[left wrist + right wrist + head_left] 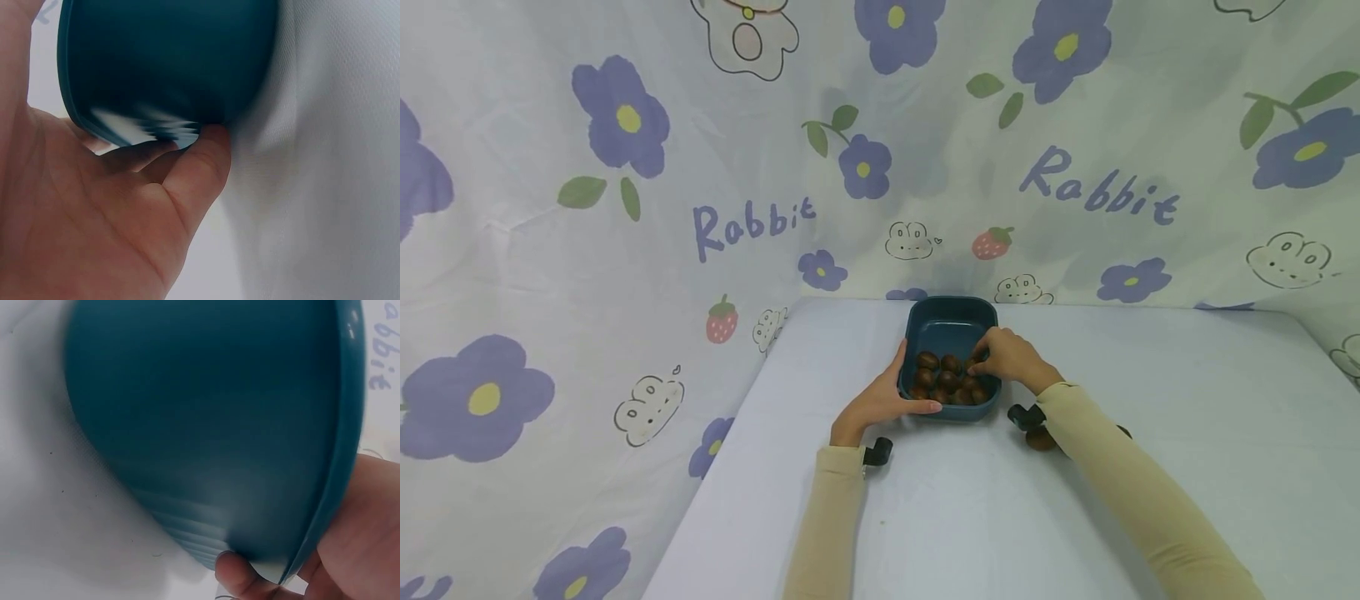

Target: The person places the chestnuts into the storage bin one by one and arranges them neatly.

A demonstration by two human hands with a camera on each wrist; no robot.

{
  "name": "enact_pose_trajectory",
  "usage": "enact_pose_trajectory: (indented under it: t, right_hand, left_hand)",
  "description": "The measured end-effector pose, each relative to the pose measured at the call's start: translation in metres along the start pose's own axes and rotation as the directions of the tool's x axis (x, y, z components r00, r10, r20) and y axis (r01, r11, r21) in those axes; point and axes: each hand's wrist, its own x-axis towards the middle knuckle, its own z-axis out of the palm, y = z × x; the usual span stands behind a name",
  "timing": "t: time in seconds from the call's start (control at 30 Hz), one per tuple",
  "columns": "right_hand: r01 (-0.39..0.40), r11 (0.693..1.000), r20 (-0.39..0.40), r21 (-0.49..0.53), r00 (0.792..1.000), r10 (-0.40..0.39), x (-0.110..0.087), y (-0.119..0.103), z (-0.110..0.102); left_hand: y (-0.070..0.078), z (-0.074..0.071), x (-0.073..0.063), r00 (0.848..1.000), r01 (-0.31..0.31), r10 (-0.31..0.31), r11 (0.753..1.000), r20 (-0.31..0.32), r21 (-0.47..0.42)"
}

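Note:
A dark teal box (951, 414) holds several brown, rounded, chestnut-like pieces (947, 382), gathered in its near half. My left hand (880, 398) grips the box at its near left corner, thumb along the front and fingers up the left side. In the left wrist view its fingertips (212, 140) touch the box wall. Over the right rim reaches my right hand (1011, 357); thumb and index finger pinch one chestnut-like piece, mostly hidden by them. The right wrist view shows the box's outer wall (212, 425) and a fingertip (234, 572) by its lower edge.
Another brown piece (1041, 438) lies on the table, partly hidden under the right forearm. Black wrist-camera mounts (877, 452) sit at both wrists. A white table (940, 517) runs back to a curtain (925, 183) printed with flowers and rabbits.

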Motion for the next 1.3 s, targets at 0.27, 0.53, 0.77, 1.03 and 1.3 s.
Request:
enact_pose_trajectory:
  t: [0.27,0.53,0.77,1.03,1.3]
  right_hand:
    - [0.029,1.0,-0.076,-0.004,0.997,-0.029,-0.013,0.002,-0.012]
    - [0.027,0.998,-0.207,0.058,0.978,-0.015,-0.041,0.006,-0.04]
    - [0.067,0.992,-0.273,0.106,0.961,-0.036,-0.073,0.026,-0.054]
    - [0.042,0.99,-0.277,0.136,0.961,-0.002,-0.109,0.05,-0.051]
    - [0.037,0.992,-0.349,0.119,0.937,0.007,-0.142,0.075,-0.053]
  left_hand:
    - [0.001,0.001,0.002,1.0,0.008,-0.008,1.0,0.009,-0.018]
    - [0.002,0.0,0.004,1.0,-0.021,0.022,0.998,0.001,-0.052]
    - [0.0,0.0,0.006,1.0,-0.03,0.03,0.999,-0.008,-0.045]
    - [-0.001,0.001,0.006,1.0,-0.027,0.027,0.999,-0.002,-0.04]
    - [0.001,0.001,0.005,1.0,-0.017,0.017,1.0,-0.007,-0.023]
